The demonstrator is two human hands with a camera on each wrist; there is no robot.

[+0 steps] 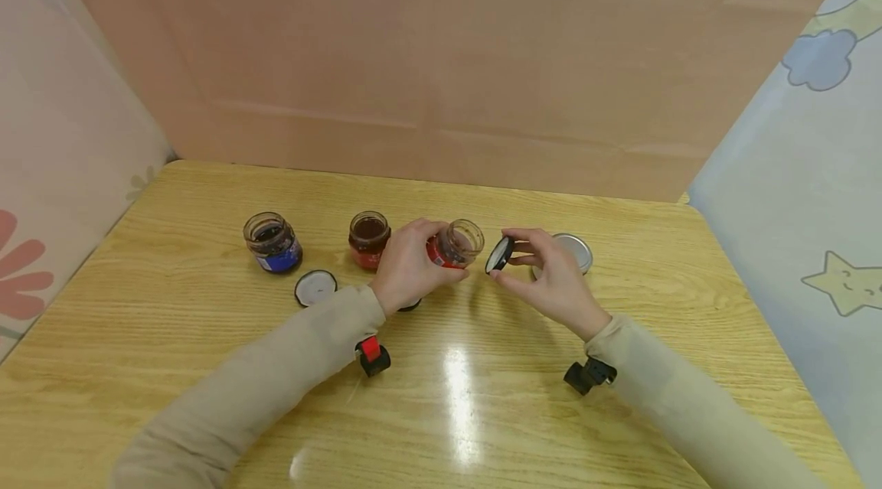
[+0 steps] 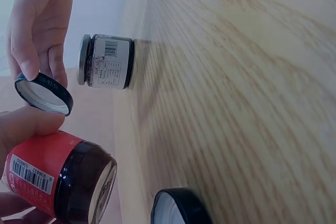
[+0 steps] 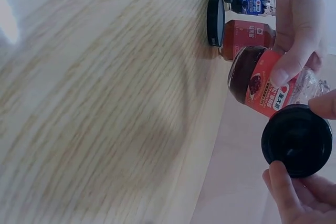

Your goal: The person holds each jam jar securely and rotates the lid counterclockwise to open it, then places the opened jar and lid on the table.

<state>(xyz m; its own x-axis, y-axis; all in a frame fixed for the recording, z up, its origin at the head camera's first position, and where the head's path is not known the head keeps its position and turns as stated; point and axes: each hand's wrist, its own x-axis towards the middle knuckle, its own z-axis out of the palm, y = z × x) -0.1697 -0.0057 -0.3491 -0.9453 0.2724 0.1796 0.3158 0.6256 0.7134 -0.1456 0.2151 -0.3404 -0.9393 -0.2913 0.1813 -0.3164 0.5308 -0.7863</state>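
At the centre of the head view, an uncapped red-labelled jar [image 1: 466, 244] is gripped at a tilt by the left hand [image 1: 413, 267]; a black lid [image 1: 499, 255] is pinched near its mouth by the right hand [image 1: 551, 282]. Contents could be spilled (the mouth leans rightward) were the tilt increased; the lid could be dropped by a loosened pinch. Smeared clear glass is seen above the label, darkness below.

Table [image 1: 689, 305], pale wood, bright glare on near side | left: open blue-labelled jar [image 1: 274, 244], upright | beside it: black-rimmed lid [image 1: 315, 288], pale inside up | middle: open red-labelled jar [image 1: 368, 240], upright | near it: second lid [image 2: 184, 208], pale inside up | right: silver-capped jar [image 2: 112, 62], upright, barcode on label
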